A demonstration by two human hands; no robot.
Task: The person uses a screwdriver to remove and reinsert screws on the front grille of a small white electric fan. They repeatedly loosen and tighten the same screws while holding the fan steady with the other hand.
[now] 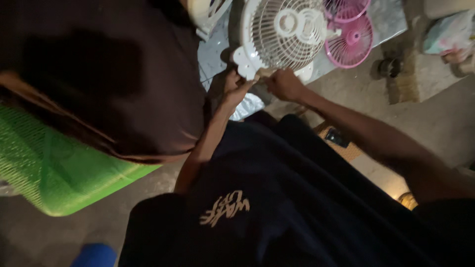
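A small white fan point(284, 32) with a wire grille stands on a pale surface at the top of the view. My left hand point(236, 88) grips its lower left edge, by a scalloped white part. My right hand point(285, 85) is closed at the fan's bottom rim, pinching a small tan piece point(265, 73) between the two hands. Both forearms reach up from my dark navy shirt point(277, 198), which fills the lower middle of the view. The dim light hides what the tan piece is.
Another person in a dark brown shirt point(109, 74) fills the upper left, over a green mesh seat point(54, 173). Pink fan grilles point(352, 40) lie right of the white fan. A small dark object point(388, 66) and a bundle point(452, 34) sit on the concrete floor point(435, 113).
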